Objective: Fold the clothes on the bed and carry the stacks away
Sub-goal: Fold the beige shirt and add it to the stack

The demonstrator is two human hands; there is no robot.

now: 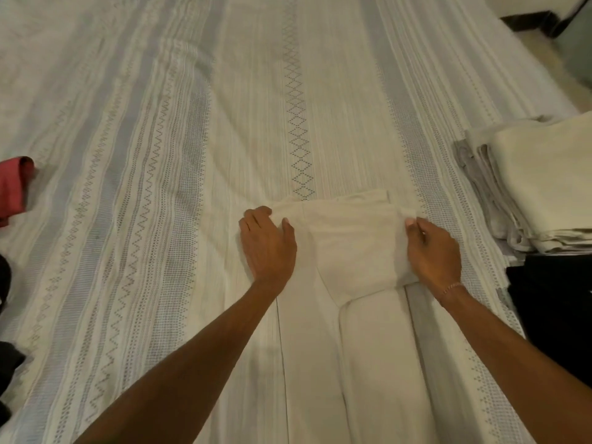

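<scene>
A cream-white garment lies lengthwise on the bed, its far end folded back over itself toward me. My left hand grips the left corner of that folded end, thumb on top. The right corner is pinched by my right hand, which wears a thin bracelet at the wrist. The long part of the garment runs down between my forearms to the bottom of the view.
The bed has a white bedspread with grey woven bands. A stack of folded cream and grey cloths sits at the right, with a black folded item in front of it. A red garment and dark clothes lie at the left edge.
</scene>
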